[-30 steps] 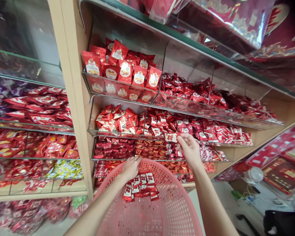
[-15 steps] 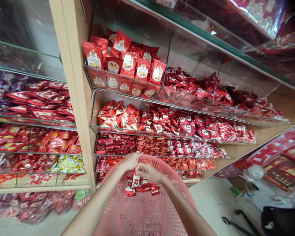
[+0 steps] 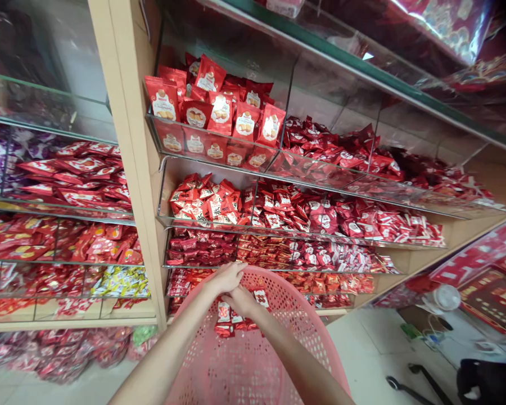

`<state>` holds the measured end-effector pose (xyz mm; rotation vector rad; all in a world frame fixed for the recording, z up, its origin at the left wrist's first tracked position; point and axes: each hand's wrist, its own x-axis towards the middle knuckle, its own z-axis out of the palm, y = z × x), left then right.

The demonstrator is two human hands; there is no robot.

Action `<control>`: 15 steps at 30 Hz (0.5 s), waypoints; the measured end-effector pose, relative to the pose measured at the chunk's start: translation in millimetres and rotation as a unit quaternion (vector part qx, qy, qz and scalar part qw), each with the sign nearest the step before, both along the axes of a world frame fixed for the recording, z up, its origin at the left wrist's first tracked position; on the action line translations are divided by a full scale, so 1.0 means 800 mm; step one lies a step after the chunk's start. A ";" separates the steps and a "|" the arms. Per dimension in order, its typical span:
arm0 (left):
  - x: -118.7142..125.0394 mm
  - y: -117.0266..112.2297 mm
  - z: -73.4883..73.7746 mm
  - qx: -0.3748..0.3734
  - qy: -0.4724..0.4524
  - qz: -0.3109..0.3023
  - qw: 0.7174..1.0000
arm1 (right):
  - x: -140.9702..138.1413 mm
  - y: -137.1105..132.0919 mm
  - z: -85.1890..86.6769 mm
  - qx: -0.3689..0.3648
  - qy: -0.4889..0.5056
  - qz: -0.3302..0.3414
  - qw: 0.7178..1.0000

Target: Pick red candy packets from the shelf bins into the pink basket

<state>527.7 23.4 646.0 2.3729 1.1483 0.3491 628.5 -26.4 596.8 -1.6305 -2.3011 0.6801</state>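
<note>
A pink perforated plastic basket (image 3: pixel 253 360) stands in front of me. Small red-and-white candy packets (image 3: pixel 224 315) lie in its far part. My left hand (image 3: pixel 228 277) is over the basket's far rim, its fingers bent and pressed together; what they hold, if anything, is hidden. Just below, my right hand (image 3: pixel 241 301) reaches in under the left one and meets it. Its fingers are drawn together and partly covered by the left hand, so their contents do not show. One packet (image 3: pixel 260 298) shows just beyond the right hand.
Glass-fronted shelves hold red snack packets (image 3: pixel 221 109), red-and-white sweets (image 3: pixel 211 202) and yellow sweets (image 3: pixel 122 281). A wooden upright (image 3: pixel 129 140) divides the shelving. Bagged sweets (image 3: pixel 67 354) lie on the floor at left. A black chair base (image 3: pixel 421 382) and red boxes (image 3: pixel 491 298) are at right.
My right hand has moved left and slightly up, from over the packets to under my left hand. The packet hanging at its fingers no longer shows there. The view has shifted slightly.
</note>
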 end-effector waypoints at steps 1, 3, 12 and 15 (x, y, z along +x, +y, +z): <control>0.000 -0.002 0.002 0.001 0.002 0.000 1.000 | 0.000 -0.002 0.001 0.002 -0.021 -0.004 1.000; -0.001 -0.005 0.006 0.002 0.005 -0.001 1.000 | -0.001 -0.005 0.004 0.010 -0.056 -0.006 0.998; -0.001 -0.007 0.007 0.006 0.013 0.000 1.000 | -0.014 -0.026 0.014 0.102 -0.132 0.016 0.986; 0.000 -0.007 0.004 0.012 0.012 -0.003 1.000 | -0.018 -0.045 0.000 0.177 -0.147 0.107 0.967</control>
